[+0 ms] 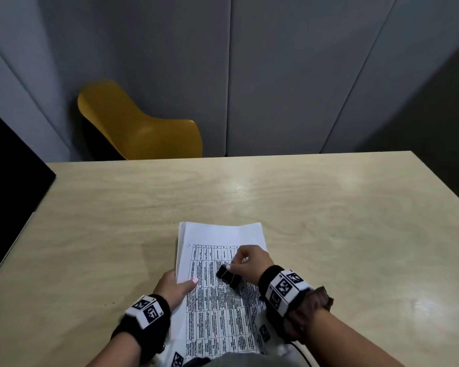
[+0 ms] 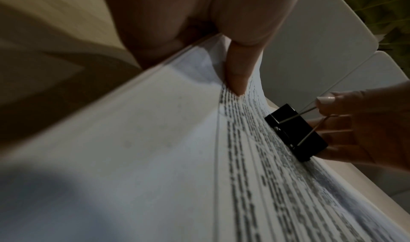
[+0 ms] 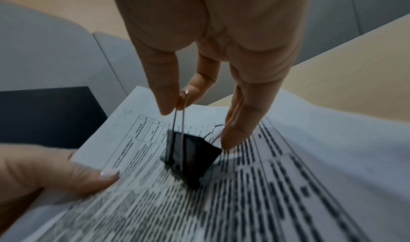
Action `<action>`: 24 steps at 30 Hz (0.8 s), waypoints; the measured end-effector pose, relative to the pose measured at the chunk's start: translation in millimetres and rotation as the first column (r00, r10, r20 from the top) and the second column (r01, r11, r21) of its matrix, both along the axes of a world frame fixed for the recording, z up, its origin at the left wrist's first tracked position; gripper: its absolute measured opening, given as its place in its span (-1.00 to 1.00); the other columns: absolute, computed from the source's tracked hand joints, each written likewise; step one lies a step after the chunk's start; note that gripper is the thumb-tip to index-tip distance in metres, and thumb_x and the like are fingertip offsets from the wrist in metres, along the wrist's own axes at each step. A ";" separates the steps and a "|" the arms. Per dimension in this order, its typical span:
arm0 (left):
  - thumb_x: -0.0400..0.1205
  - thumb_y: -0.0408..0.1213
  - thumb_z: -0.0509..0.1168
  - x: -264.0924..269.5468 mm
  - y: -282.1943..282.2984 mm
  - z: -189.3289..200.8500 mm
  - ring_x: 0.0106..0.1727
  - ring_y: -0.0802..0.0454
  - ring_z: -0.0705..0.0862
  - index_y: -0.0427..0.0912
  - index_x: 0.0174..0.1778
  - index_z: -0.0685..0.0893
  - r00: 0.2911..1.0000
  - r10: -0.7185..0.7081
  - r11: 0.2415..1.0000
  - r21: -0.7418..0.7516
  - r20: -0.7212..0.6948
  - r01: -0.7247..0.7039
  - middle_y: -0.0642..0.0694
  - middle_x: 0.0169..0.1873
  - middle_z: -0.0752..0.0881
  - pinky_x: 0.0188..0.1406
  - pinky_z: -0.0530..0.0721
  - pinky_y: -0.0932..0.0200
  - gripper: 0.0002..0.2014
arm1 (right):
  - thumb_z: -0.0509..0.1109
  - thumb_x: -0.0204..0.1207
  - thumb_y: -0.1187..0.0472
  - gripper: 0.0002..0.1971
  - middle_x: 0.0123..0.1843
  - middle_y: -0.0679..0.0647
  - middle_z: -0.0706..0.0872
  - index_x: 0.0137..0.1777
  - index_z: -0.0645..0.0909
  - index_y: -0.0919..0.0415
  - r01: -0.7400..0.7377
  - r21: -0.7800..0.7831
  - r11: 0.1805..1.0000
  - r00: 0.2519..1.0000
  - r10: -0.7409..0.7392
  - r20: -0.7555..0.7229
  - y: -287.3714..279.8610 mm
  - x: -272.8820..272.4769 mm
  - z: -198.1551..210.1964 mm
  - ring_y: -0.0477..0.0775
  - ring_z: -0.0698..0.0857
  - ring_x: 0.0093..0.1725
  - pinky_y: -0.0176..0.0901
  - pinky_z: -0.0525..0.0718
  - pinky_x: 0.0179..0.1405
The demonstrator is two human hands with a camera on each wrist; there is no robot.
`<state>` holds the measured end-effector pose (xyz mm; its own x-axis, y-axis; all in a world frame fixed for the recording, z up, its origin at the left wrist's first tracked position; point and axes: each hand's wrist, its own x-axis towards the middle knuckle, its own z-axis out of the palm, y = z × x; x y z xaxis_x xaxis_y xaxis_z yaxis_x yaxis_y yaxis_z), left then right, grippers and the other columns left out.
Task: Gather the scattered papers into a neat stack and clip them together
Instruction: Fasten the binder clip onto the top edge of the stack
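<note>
Pinching black metal binder clip [image 1: 229, 276] wire in right hand [image 1: 249, 262]; left hand [image 1: 174, 287] gripping white printed paper stack [image 1: 217, 300] edge; best squaring edges first.

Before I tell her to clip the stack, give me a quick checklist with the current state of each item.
1. Papers gathered into one stack: ok.
2. Edges squared: not ok; far sheets fan out slightly.
3. Left hand steadying the stack's left edge: ok.
4. Right hand pinching a wire handle of the binder clip: ok.
5. Clip mouth at a paper edge: not ok; it sits mid-page.
6. Clip open wide enough: cannot tell.
</note>
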<state>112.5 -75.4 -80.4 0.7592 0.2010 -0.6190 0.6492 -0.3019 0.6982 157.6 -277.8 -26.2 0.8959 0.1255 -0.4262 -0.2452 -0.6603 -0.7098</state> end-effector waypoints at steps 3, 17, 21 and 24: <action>0.51 -0.20 0.42 -0.3 -2.7 3.2 0.25 -0.20 0.62 -0.32 0.36 0.49 1.000 -0.006 1.000 -0.003 0.020 0.006 -0.25 0.27 0.65 0.38 0.49 -0.11 -0.47 | 0.53 0.30 0.19 -0.72 -0.18 0.06 0.70 -0.48 0.47 0.04 -0.039 0.034 0.999 0.996 0.041 -0.080 -4.9 7.5 1.2 -0.01 0.62 -0.21 -0.22 0.63 -0.23; 0.51 -0.17 0.41 -2.2 -1.7 3.4 0.25 -0.21 0.61 -0.33 0.38 0.46 0.999 -0.021 1.000 -0.013 0.035 0.022 -0.25 0.27 0.65 0.37 0.49 -0.12 -0.44 | 0.60 0.27 0.09 -0.50 -0.05 0.12 0.68 0.15 0.66 0.38 -0.433 -0.234 0.871 0.870 0.336 -0.362 -13.9 19.0 24.8 0.06 0.61 -0.09 -0.26 0.55 -0.34; 0.55 -0.23 0.38 -4.9 -4.4 5.0 0.19 -0.18 0.62 -0.32 0.32 0.50 0.998 -0.002 1.000 -0.021 0.060 0.004 -0.24 0.19 0.67 0.31 0.50 -0.04 -0.55 | 0.61 0.24 0.03 -0.51 -0.22 0.11 0.69 0.02 0.72 0.42 -0.495 -0.291 0.818 0.839 0.364 -0.404 -13.2 25.9 26.4 0.04 0.64 -0.22 -0.19 0.62 -0.24; 0.54 -0.19 0.39 -5.9 -4.1 4.5 0.23 -0.20 0.61 -0.30 0.34 0.47 0.998 0.003 1.000 -0.016 0.057 -0.002 -0.24 0.24 0.65 0.35 0.50 -0.09 -0.51 | 0.60 0.26 0.08 -0.62 -0.24 0.09 0.72 -0.04 0.73 0.34 -0.417 -0.221 0.882 0.862 0.307 -0.402 -19.9 30.4 26.5 -0.02 0.65 -0.32 -0.12 0.69 -0.09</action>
<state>106.7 -79.5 -75.9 0.7931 0.1938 -0.5774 0.6086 -0.2891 0.7389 188.0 -297.7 0.3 0.5980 0.2333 -0.7668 -0.1396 -0.9118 -0.3863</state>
